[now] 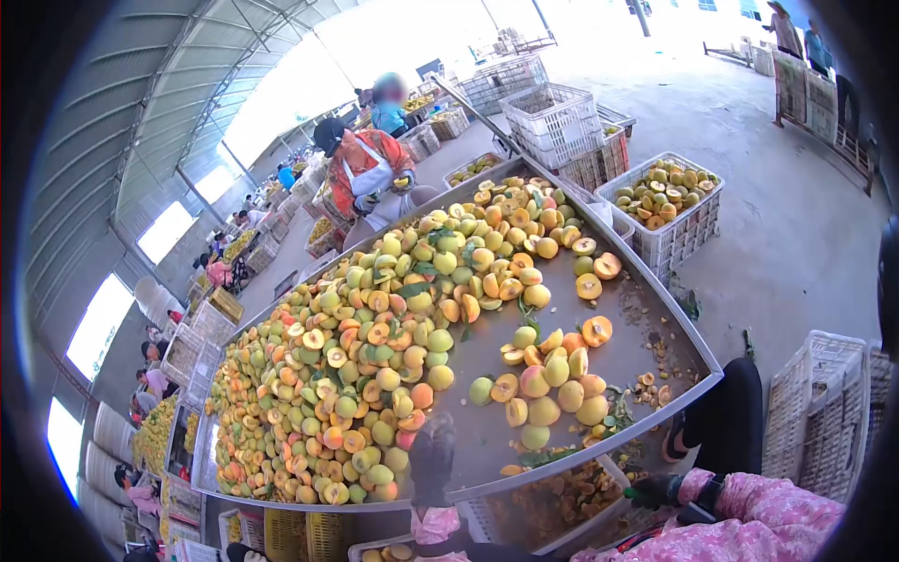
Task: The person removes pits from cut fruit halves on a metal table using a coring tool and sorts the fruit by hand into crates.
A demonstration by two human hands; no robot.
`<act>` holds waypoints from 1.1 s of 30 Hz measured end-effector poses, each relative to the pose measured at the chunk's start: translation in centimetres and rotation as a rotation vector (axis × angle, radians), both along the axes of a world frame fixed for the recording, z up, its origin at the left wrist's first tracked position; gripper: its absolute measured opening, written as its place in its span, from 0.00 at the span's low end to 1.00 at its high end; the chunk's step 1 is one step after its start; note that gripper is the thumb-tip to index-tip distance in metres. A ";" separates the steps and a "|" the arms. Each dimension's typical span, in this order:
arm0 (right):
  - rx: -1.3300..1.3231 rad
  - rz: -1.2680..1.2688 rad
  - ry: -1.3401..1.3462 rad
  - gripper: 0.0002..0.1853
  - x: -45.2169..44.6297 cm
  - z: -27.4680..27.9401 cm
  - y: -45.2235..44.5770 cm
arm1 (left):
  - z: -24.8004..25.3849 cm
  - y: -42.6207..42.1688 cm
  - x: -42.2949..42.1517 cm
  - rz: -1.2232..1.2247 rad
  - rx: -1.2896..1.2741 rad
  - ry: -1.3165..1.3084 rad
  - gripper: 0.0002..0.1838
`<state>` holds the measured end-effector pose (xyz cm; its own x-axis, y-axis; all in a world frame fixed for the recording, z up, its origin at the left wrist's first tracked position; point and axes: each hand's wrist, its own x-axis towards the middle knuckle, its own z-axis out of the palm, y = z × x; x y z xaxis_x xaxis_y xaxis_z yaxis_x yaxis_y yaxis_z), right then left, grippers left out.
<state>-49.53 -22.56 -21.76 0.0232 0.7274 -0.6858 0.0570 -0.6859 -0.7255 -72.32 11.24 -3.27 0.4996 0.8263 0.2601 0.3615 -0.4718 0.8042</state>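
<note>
My left hand (432, 459), in a dark glove, reaches over the near rim of a metal tray table (599, 323). It is at the edge of a large pile of yellow-green and orange stone fruit (375, 361), resembling peaches or apricots; motion blur smears its fingers. Several fruits are cut in half, some showing their pits. A smaller group of fruit (548, 384) lies right of that hand, among leaves and scraps. My right hand (658, 491), also dark-gloved, is low beyond the tray's near right edge. Its fingers look closed, with something small and green at their tip.
Below the tray, a white crate (581, 529) holds fruit scraps. A fruit-filled crate (663, 201) stands right of the table, with stacked crates (815, 412) nearer me. Across the tray, a person in an orange jacket (370, 178) handles fruit. Other people and crates line the left.
</note>
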 end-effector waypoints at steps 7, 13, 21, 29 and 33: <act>0.129 0.049 -0.003 0.17 1.3 -4.2 0.0 | -11.7 8.3 13.7 0.017 0.674 0.849 0.20; 0.279 0.059 -0.021 0.21 1.6 3.1 1.1 | -9.3 2.7 12.4 0.025 0.504 0.570 0.21; -0.064 -0.479 0.994 0.22 -0.7 -4.1 0.9 | -6.6 1.3 8.6 0.141 0.265 0.254 0.11; 0.168 0.172 0.263 0.15 -0.4 -5.5 0.8 | -9.3 1.4 10.3 -0.045 0.500 0.420 0.19; 0.202 0.176 -0.079 0.16 0.3 -4.0 0.8 | -2.8 -4.0 19.1 -0.273 0.346 0.704 0.25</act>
